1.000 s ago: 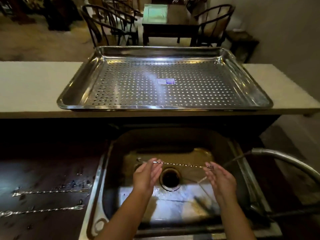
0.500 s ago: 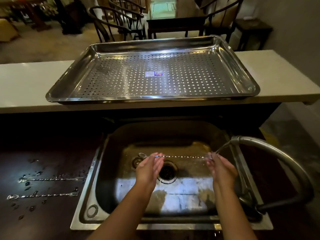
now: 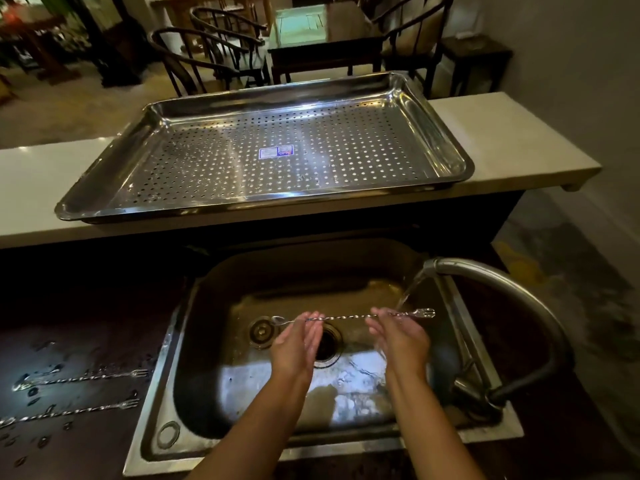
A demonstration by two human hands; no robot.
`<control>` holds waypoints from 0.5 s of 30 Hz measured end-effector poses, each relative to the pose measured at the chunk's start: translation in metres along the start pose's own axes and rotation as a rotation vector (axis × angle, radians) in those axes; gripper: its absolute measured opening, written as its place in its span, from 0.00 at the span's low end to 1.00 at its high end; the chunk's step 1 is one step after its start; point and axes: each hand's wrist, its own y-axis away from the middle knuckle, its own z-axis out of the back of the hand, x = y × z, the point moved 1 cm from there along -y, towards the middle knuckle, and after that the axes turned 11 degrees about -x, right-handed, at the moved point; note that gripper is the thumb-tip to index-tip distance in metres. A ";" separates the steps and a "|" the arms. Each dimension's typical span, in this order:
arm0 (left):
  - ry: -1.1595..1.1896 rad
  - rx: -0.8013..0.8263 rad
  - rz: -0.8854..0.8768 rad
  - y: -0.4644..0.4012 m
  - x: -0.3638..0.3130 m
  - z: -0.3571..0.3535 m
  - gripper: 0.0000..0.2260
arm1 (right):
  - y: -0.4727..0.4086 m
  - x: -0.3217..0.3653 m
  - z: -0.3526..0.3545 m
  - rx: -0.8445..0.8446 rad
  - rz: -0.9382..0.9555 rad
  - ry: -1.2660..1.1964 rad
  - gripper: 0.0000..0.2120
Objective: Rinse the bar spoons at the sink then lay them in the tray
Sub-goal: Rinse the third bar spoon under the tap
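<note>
A long twisted bar spoon [image 3: 346, 317] lies level over the steel sink [image 3: 162, 379], bowl end to the left, fork end to the right. My left hand [image 3: 298, 341] pinches it near the bowl end. My right hand [image 3: 398, 336] pinches it near the fork end, where water from the faucet [image 3: 491, 282] falls onto it. Two more bar spoons [image 3: 79, 378] [image 3: 72, 412] rest on the wet dark counter to the left of the sink. The perforated steel tray [image 3: 446, 140] sits on the pale upper counter behind the sink, with only a sticker in it.
The curved faucet and its black hose [image 3: 540, 368] arch over the sink's right side. The drain [image 3: 327, 344] is below my hands. Chairs [image 3: 194, 60] and a dark table [image 3: 325, 50] stand beyond the pale counter [image 3: 512, 140].
The spoon and both hands have shifted right, so its fork end now sits under the faucet's stream. The view has tilted and drawn nearer.
</note>
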 end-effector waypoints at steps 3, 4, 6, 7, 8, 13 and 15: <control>-0.006 0.045 0.002 0.006 0.007 -0.009 0.07 | 0.005 0.005 -0.005 0.057 -0.001 -0.007 0.04; -0.001 0.052 0.002 0.007 0.008 -0.012 0.07 | 0.005 0.007 -0.006 0.076 -0.010 -0.008 0.03; 0.003 0.066 -0.006 0.008 0.007 -0.018 0.07 | 0.003 0.013 -0.003 0.109 -0.042 -0.009 0.08; -0.002 0.077 -0.013 0.008 0.006 -0.020 0.07 | 0.000 0.018 -0.001 0.116 -0.071 -0.017 0.13; -0.007 0.087 -0.017 0.009 0.005 -0.022 0.07 | -0.003 0.022 0.001 0.111 -0.098 -0.035 0.17; 0.003 0.080 0.014 0.016 0.009 -0.036 0.06 | -0.012 0.033 0.006 0.107 -0.036 -0.013 0.09; -0.014 0.088 0.025 0.020 0.014 -0.042 0.06 | -0.009 0.028 0.001 0.112 -0.001 0.059 0.07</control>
